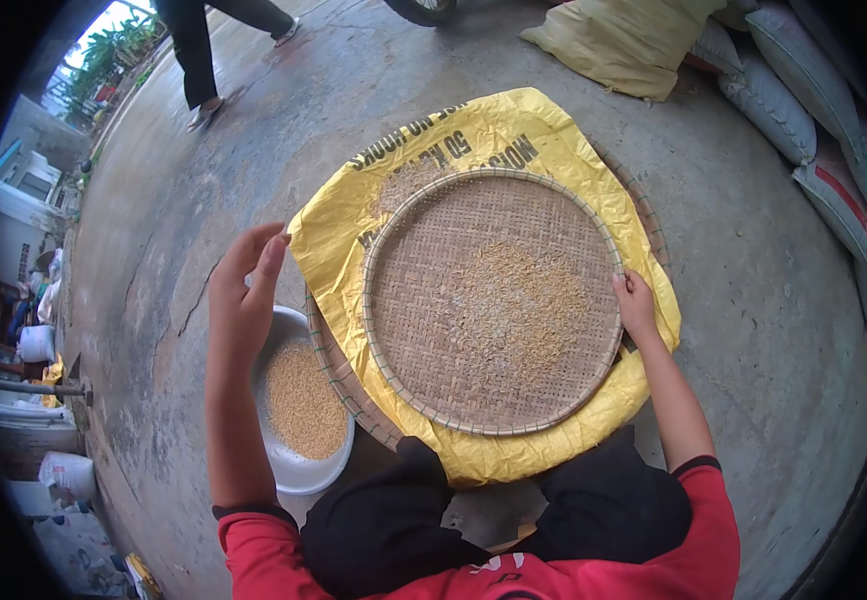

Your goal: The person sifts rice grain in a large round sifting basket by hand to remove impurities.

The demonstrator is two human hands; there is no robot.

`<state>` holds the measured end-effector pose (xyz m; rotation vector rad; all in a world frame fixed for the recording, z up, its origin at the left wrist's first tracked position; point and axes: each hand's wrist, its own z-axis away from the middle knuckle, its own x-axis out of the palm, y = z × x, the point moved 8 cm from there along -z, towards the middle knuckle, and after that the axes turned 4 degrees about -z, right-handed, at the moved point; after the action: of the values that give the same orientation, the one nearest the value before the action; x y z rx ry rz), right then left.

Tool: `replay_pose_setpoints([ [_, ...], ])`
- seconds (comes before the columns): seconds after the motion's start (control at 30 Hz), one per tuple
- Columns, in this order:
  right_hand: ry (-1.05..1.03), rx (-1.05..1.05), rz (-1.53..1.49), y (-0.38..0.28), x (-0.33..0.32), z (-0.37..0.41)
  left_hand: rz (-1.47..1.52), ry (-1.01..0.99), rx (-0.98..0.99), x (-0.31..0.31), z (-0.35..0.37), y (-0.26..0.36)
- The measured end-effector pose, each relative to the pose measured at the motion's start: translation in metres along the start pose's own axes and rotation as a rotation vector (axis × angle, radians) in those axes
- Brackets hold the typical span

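Woven tray [413,300] of grain [538,310] on a yellow sack [563,140].
My right hand's [637,310] fingers pinch the rim [493,431], the best hold; I judge it light, stiff. Left hand [238,285] beside sack: I can't tell if pinching.

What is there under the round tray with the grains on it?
Under the round tray is a yellow sack, and beneath that the edge of a second woven tray shows. Their middle parts are covered, so I cannot see what else lies there.
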<state>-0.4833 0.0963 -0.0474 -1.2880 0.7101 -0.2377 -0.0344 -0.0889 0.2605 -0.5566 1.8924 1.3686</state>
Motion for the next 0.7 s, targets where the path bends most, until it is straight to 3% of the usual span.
replay_pose_setpoints([
  [0.13,0.016,0.044,0.011,-0.007,-0.001,0.005,-0.080,-0.308,0.175,0.101,-0.037,0.043],
  [0.2,0.018,0.068,0.042,-0.007,-0.004,0.004,-0.066,-0.525,0.139,0.169,-0.044,0.036],
  [0.3,-0.005,0.058,0.049,-0.003,-0.001,0.004,-0.145,-0.711,0.334,0.256,-0.039,0.027],
  [0.47,-0.023,0.078,0.017,0.000,0.000,0.003,-0.048,-0.785,0.492,0.344,-0.015,0.040],
  [0.7,-0.057,0.095,-0.025,-0.009,0.001,0.005,-0.026,-0.788,0.659,0.389,0.019,0.082],
])
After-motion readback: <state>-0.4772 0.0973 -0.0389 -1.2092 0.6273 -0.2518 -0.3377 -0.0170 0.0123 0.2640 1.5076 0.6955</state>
